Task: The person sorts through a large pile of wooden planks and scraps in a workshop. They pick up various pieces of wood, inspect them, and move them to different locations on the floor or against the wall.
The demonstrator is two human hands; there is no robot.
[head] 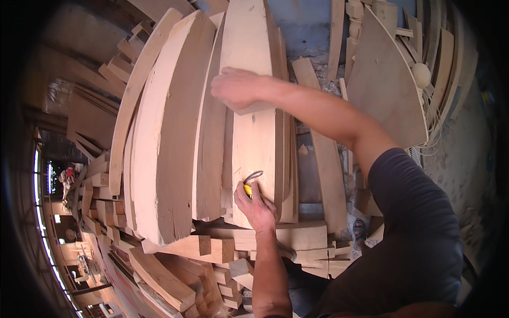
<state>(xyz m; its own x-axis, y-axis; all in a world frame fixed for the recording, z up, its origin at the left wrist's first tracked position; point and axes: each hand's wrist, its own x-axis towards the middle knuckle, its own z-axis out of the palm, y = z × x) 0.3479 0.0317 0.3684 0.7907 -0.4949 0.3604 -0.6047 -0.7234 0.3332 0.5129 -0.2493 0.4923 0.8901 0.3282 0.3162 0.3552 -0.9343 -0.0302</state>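
My left hand (256, 208) is closed around a small yellow tape measure (248, 190), whose dark wrist strap loops out past the fingers. This hand rests near the close end of a pale, thick timber (254, 147). Farther up, an upper timber (248, 37) lies over that one and ends partway along it. My right hand (236, 88) reaches across from the right, its fingers curled over the upper timber's left edge; the fingertips are hidden. No drawn-out tape blade can be made out.
Thick curved timbers (179, 131) stand close on the left. Stacked offcuts (163, 278) lie below. To the right are a long plank (328, 171), a large tapered panel (385, 83) and a wooden ball (421, 75). A sandalled foot (359, 232) shows at lower right.
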